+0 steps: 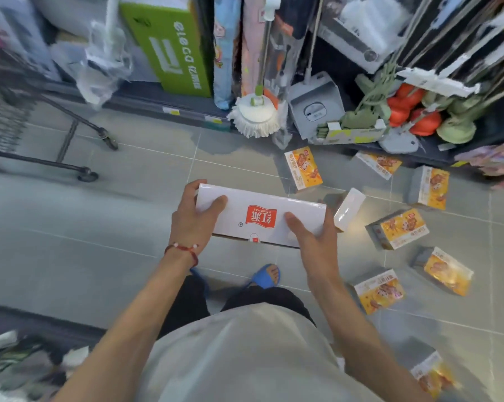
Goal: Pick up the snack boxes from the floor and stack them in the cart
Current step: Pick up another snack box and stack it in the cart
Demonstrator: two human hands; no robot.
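While clasped endwise by left hand [193, 220] and right hand [313, 237], fingers [216, 203] curled round white snack box [259, 217], long axis left-right; cart [7, 120] far left, left hand nearer

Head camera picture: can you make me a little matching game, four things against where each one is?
1 white box
2 cart
3 mop head
4 orange snack boxes

A scattered on the floor, right side
B held by left hand and right hand
C far left edge
D resting at the shelf base

Pairs: 1-B, 2-C, 3-D, 4-A
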